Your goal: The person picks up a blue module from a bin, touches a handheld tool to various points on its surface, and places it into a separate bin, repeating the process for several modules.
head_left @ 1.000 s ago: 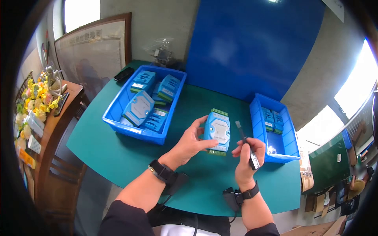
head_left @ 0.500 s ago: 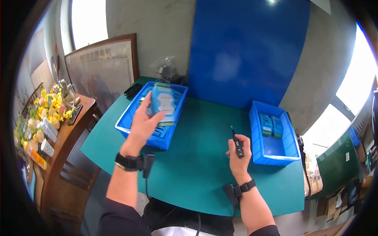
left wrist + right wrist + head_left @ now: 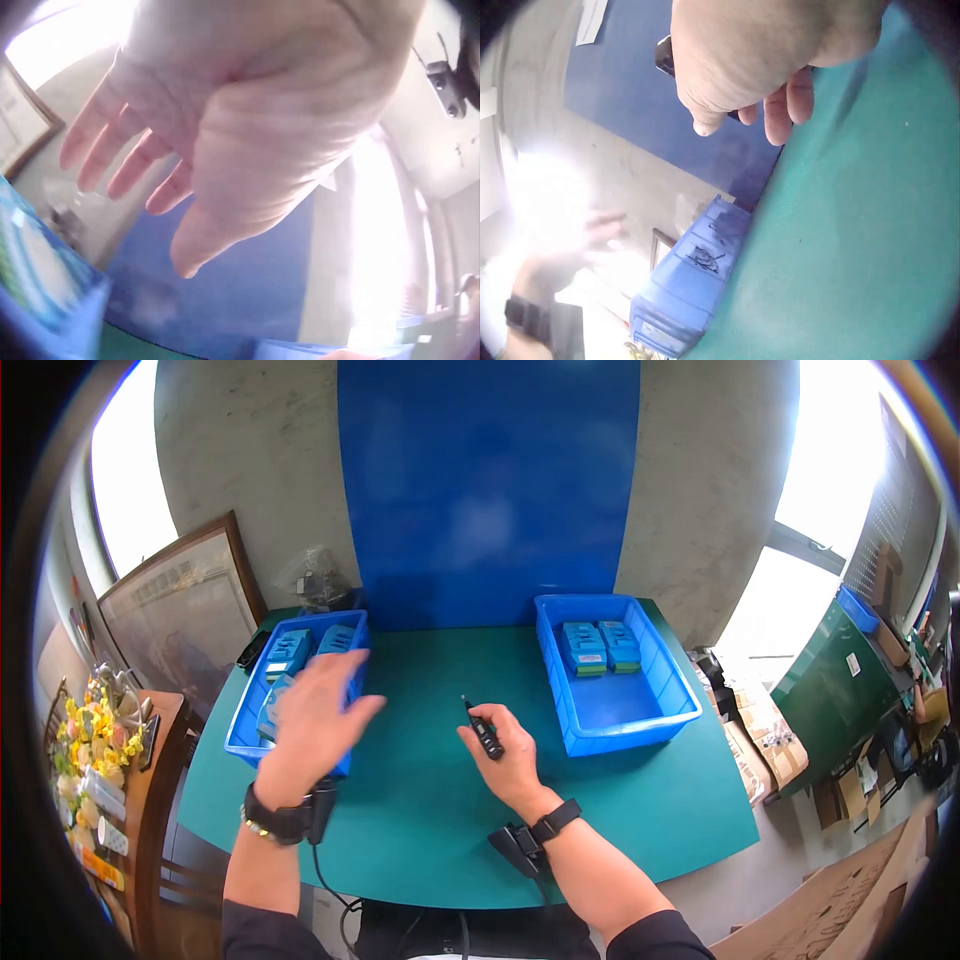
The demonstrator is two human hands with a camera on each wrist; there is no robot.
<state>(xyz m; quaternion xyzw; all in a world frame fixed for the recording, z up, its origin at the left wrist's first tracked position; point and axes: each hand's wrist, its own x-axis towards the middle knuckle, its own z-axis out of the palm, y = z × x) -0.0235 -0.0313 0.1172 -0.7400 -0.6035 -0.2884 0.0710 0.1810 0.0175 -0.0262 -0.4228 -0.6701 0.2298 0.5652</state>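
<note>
Landmark: green table (image 3: 430,840). Both dark sleeves (image 3: 655,938) enter at its near edge. Each wrist wears a black strap with a camera box: left strap (image 3: 278,818), right strap (image 3: 556,819).

Right hand (image 3: 510,752): over the table's middle, thumb and fingers closed around a black pen-like tool (image 3: 486,734), gripped at the body, thin tip pointing to the table's far side. In the right wrist view the hand covers most of the tool.

Left hand (image 3: 318,710): over the table's left part, blurred. Fingers straight and spread, thumb well apart from them; the left wrist view shows the palm side and gaps between the fingers. Contact with anything below: cannot tell.

Left bin (image 3: 248,712): blue, on the table's left part, partly hidden by the left hand. Several blue modules (image 3: 288,648) inside; exact count hidden.

Right bin (image 3: 622,702): blue, on the table's right part. Two blue-and-green modules (image 3: 602,650) side by side at its far end.

Black case (image 3: 254,649): at the table's far left corner, beside the left bin. Clear plastic bag (image 3: 318,586): at the table's far left edge. Blue panel (image 3: 490,490): upright behind the table.
</note>
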